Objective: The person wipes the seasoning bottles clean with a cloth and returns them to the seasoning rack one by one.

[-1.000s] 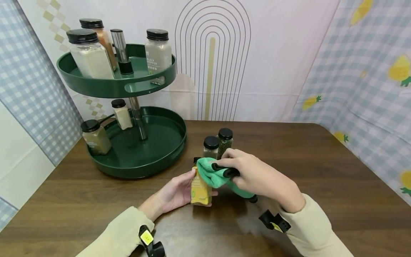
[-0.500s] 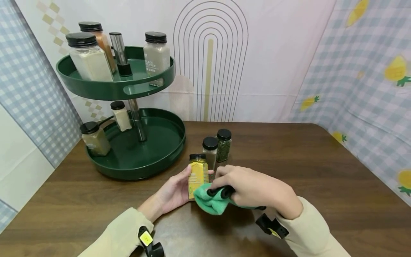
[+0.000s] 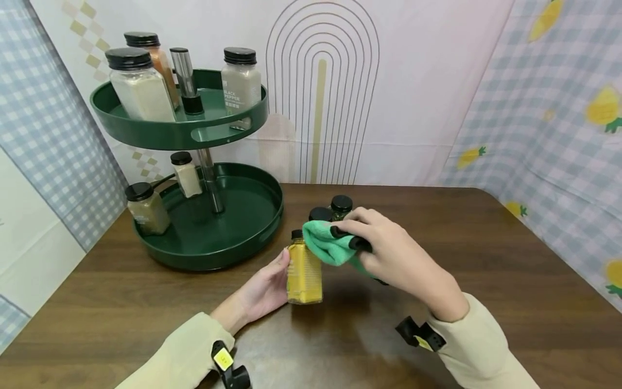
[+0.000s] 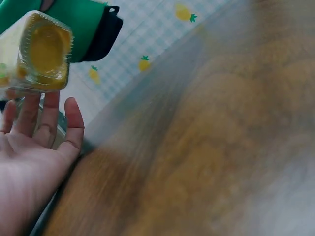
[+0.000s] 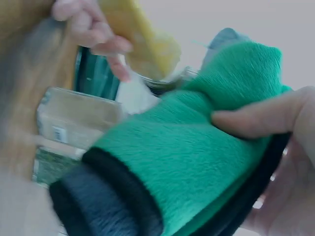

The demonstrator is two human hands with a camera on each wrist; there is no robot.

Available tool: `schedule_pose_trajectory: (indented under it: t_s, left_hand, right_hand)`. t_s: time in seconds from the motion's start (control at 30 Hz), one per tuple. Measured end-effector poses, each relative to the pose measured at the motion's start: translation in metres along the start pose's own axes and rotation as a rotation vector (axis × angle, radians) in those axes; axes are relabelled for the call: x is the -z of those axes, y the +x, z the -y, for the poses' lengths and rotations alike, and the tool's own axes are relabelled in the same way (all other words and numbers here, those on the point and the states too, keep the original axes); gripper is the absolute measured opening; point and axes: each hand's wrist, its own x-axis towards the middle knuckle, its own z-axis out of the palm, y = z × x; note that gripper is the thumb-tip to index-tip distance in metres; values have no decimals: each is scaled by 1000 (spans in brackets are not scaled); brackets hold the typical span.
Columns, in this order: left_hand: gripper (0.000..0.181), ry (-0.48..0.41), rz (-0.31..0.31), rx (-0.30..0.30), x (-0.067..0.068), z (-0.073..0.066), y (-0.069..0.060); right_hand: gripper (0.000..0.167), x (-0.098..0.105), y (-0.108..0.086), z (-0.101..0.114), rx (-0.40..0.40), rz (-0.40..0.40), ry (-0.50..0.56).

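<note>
In the head view my left hand [image 3: 264, 292] holds a clear square spice jar of yellow powder [image 3: 304, 278] with a black lid, above the table. My right hand [image 3: 391, 251] grips a folded green cloth with black edging [image 3: 326, 243], which lies against the jar's upper right side and covers part of its lid. In the left wrist view the jar's base [image 4: 47, 49] faces the camera above the fingers [image 4: 74, 123] of my left hand. The right wrist view shows my thumb [image 5: 256, 118] pressing into the cloth [image 5: 172, 157].
Two black-lidded jars, one front [image 3: 319, 214] and one behind [image 3: 342, 203], stand partly hidden behind the cloth. At left, a green two-tier rack [image 3: 209, 259] carries several jars and a silver cylinder [image 3: 184, 75]. A curtain [image 3: 413, 81] hangs behind the wooden table [image 3: 461, 232].
The cloth went down to the jar's lower part, then back up beside the lid. The yellow jar has turned in my left hand, so its front label no longer faces the head camera.
</note>
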Motion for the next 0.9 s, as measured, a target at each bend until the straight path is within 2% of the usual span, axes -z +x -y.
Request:
schedule_pose_trajectory:
  t_s: [0.07,0.2,0.37,0.6,0.73,0.9]
  left_hand:
    - [25,41,-1,-4,0,1,0]
    - [23,76,-14,-10,0,2,1]
    - [23,117,-17,-2,1,2,1]
    - [24,126,-13,7,1,3,1]
    - [23,119,-8,6,0,3,1]
    - [19,90,-12,-10,0,3,1]
  right_hand:
    - [53,-8,2,2,6,-23,-16]
    - [61,-18,3,5,19,-3,-30]
    - [59,-16,2,5,19,45,-43]
    - [53,-12,0,5,48,116,-33]
    - [52,-9,-1,5,25,177,-1]
    - [51,-4,-2,8,-9,310,48]
